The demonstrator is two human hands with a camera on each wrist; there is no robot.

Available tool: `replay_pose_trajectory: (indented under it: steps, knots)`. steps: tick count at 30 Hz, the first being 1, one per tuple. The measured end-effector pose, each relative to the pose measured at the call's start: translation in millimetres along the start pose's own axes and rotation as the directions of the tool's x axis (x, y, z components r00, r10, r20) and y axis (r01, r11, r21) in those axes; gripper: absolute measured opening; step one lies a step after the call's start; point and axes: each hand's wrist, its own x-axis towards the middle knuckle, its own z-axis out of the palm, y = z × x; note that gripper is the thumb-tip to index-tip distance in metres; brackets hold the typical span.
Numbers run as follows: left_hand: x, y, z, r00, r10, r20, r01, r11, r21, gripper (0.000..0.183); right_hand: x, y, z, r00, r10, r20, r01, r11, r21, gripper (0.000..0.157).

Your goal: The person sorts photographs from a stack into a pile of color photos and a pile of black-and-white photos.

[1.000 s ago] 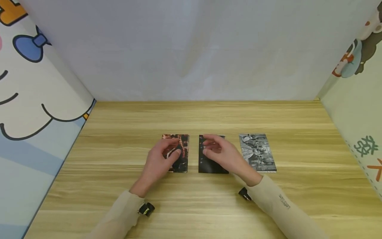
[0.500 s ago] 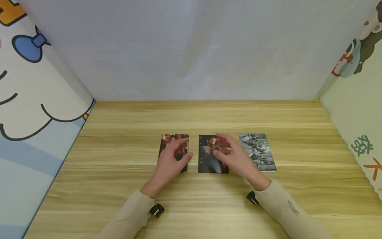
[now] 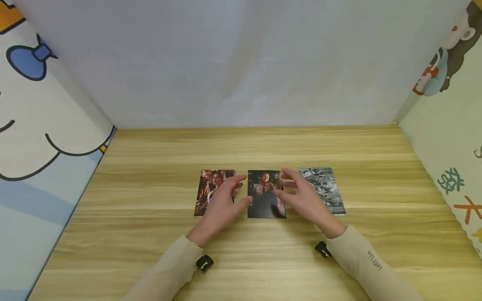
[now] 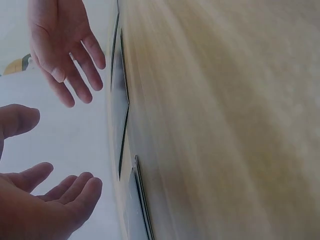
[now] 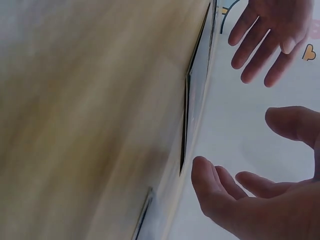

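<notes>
Three picture cards lie in a row on the wooden table. The left card (image 3: pixel 203 189) has reddish-brown figures and is partly hidden by my left hand (image 3: pixel 223 205). Dark, with figures near its top, the middle card (image 3: pixel 263 202) lies between my two hands. My right hand (image 3: pixel 306 200) covers part of the black-and-white right card (image 3: pixel 326 187). Both hands hover with loosely bent fingers and hold nothing. In the left wrist view, a gap separates the left hand's fingers (image 4: pixel 82 200) from the cards' surfaces. Stacked edges show on the nearest pile (image 4: pixel 141 200) there.
A pale wall (image 3: pixel 241 71) rises behind the wooden table (image 3: pixel 263 259). Cartoon-printed panels stand at the left (image 3: pixel 67 175) and right (image 3: pixel 444 146). Each wrist carries a small black device, the left one (image 3: pixel 204 263) and the right one (image 3: pixel 323 249), beside beige sleeves.
Both hands have shifted rightward, off most of the left and middle cards, exposing their pictures. The cards stay in their places on the table. The head view has turned slightly.
</notes>
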Motion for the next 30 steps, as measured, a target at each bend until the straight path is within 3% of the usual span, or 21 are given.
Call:
replay_pose_trajectory:
  steps: [7,12,18,24,30]
  knots:
    - [5.9,-1.4,3.9,0.998,-0.014,0.057,0.011,0.998,0.061,0.067,3,2,-5.3,0.998,0.058,0.029,-0.056,0.997,-0.061,0.074]
    - [9.6,-0.9,5.4,0.995,-0.054,0.085,0.041,0.988,0.152,0.071,4,4,-7.4,0.996,0.066,0.064,-0.062,0.996,-0.069,0.074]
    - [12.7,1.2,6.5,0.982,-0.119,0.150,0.090,0.978,0.189,0.074,4,5,-10.0,0.994,0.066,0.088,-0.060,0.995,-0.077,0.071]
    - [13.9,2.2,6.7,0.971,-0.155,0.184,0.126,0.979,0.162,0.073,3,5,-10.2,0.994,0.068,0.091,-0.061,0.995,-0.079,0.070]
    - [13.9,1.1,8.3,0.970,-0.154,0.188,0.132,0.984,0.123,0.069,3,4,-10.7,0.994,0.072,0.087,-0.066,0.995,-0.074,0.069]
